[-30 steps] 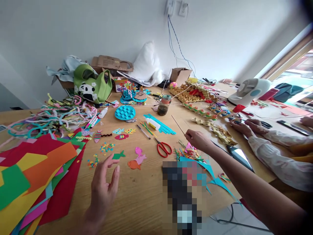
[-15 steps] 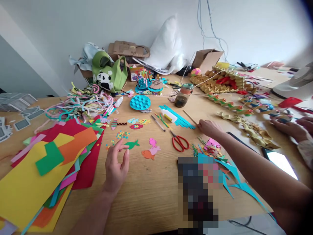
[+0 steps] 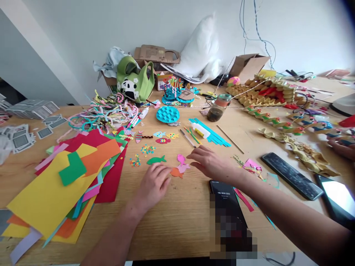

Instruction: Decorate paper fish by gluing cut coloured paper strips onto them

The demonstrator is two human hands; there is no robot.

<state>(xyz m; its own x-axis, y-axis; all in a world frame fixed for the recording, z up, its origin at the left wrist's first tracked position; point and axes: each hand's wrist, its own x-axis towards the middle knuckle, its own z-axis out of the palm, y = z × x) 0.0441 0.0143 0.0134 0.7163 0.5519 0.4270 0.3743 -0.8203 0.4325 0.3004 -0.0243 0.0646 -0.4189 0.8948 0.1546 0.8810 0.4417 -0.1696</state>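
Note:
My left hand point(image 3: 155, 181) hovers low by the left end of an orange paper fish point(image 3: 175, 172), its fingers bent and loosely apart; whether it touches the fish I cannot tell. Across from it, my right hand point(image 3: 208, 162) reaches in with fingers stretched out, close to a pink fish point(image 3: 181, 159) and a light-pink fish point(image 3: 183, 168) that overlaps the orange one. Neither hand appears to hold anything. A green fish point(image 3: 156, 160) lies just beyond my left fingers. Decorated fish point(image 3: 162, 141) and small paper dots point(image 3: 148, 149) lie farther back. The red-handled scissors are hidden.
Coloured paper sheets point(image 3: 36, 199) pile up at left. A phone point(image 3: 229, 207) lies in front of my right forearm, another phone point(image 3: 291, 175) beyond it. Behind are a glue bottle point(image 3: 201, 130), blue strips point(image 3: 219, 138), a wooden stick point(image 3: 230, 139) and a glass jar point(image 3: 217, 111). Another person's hand point(image 3: 342, 147) is at right.
My right hand has left the wooden stick and swung left to the paper fish. My left hand has moved in toward the orange fish. The view has turned slightly left.

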